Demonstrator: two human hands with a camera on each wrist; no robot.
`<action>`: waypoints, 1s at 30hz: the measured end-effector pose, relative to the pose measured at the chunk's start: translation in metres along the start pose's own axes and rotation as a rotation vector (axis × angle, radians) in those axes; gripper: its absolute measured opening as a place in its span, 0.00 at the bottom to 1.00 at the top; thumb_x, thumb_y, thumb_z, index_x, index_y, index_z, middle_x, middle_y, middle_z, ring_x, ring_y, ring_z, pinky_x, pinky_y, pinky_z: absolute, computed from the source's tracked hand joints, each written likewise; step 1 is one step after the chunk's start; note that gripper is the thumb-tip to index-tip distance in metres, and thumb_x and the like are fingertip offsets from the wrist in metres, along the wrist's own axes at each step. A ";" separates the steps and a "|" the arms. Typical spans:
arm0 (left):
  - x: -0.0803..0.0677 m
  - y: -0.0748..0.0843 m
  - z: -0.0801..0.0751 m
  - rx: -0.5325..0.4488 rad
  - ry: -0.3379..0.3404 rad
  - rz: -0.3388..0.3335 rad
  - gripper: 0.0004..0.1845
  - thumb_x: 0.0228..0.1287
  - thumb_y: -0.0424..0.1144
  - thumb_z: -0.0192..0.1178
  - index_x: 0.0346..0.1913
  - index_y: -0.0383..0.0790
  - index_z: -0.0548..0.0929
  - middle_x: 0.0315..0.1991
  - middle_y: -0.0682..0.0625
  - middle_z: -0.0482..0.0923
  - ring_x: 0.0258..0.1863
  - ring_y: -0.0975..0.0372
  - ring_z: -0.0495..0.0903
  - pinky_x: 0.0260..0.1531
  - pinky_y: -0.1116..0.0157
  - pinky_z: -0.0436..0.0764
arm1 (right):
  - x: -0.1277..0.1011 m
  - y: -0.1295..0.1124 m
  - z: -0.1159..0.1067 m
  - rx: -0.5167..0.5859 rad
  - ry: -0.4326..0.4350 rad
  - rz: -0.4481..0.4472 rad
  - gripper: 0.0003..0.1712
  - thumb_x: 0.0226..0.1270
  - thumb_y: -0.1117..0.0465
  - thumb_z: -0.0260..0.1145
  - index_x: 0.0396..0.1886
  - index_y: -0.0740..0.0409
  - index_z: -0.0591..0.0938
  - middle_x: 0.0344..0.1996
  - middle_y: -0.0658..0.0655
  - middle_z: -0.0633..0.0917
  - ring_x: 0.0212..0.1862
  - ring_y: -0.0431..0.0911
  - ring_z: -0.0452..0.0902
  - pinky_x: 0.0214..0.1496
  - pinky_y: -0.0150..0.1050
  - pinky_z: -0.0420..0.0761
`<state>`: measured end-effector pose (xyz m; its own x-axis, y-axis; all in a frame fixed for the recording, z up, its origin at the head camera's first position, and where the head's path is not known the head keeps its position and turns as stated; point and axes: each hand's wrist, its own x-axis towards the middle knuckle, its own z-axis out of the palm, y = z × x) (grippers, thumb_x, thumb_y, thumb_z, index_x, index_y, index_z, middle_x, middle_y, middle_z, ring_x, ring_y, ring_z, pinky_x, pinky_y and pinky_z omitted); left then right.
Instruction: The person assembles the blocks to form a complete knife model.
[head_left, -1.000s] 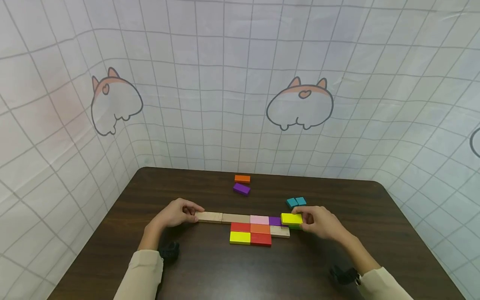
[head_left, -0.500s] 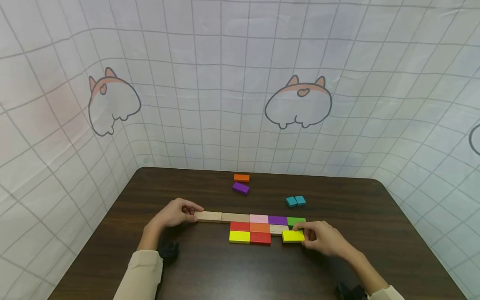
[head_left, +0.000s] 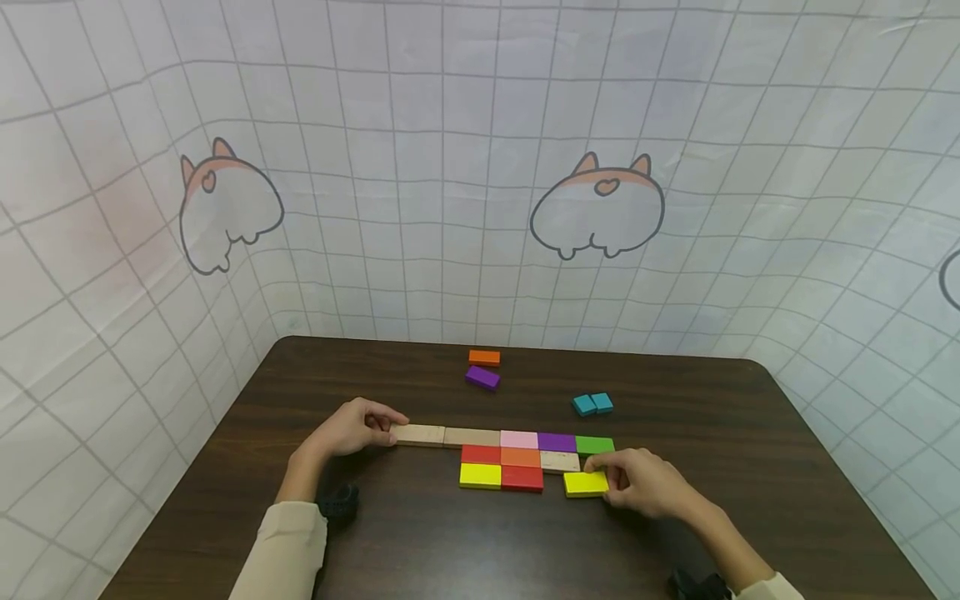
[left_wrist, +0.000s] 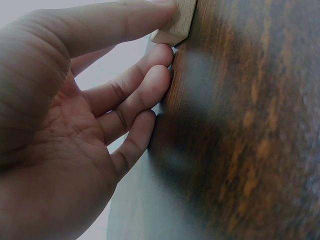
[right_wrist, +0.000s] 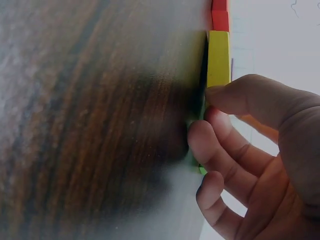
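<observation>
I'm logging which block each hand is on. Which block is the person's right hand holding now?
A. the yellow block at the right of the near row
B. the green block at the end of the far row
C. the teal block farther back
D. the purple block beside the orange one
A: the right hand has its fingers round the yellow block, on the table just in front of the green block.

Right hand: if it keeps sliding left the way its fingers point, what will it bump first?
The right hand holds the yellow block; going left, that block would probably meet the red block first.
</observation>
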<state>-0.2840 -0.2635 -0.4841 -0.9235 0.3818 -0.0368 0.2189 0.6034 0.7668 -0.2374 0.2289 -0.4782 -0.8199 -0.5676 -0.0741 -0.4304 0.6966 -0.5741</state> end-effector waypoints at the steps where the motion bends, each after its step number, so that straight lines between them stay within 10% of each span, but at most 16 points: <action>1: 0.000 0.000 0.000 0.003 0.000 0.006 0.13 0.65 0.33 0.72 0.52 0.40 0.90 0.34 0.52 0.82 0.32 0.58 0.77 0.33 0.61 0.77 | 0.000 0.000 0.000 0.002 -0.002 0.003 0.20 0.60 0.70 0.72 0.52 0.52 0.86 0.25 0.43 0.76 0.25 0.38 0.70 0.26 0.34 0.70; 30: -0.001 0.000 0.000 -0.003 0.006 -0.010 0.13 0.64 0.32 0.72 0.51 0.42 0.91 0.34 0.51 0.81 0.32 0.57 0.76 0.33 0.61 0.76 | 0.010 -0.005 0.002 0.097 -0.005 0.021 0.15 0.61 0.61 0.78 0.43 0.56 0.81 0.23 0.45 0.79 0.26 0.40 0.73 0.31 0.35 0.74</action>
<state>-0.2834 -0.2637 -0.4842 -0.9275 0.3716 -0.0410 0.2084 0.6049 0.7686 -0.2429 0.2185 -0.4775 -0.8264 -0.5558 -0.0907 -0.3744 0.6626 -0.6487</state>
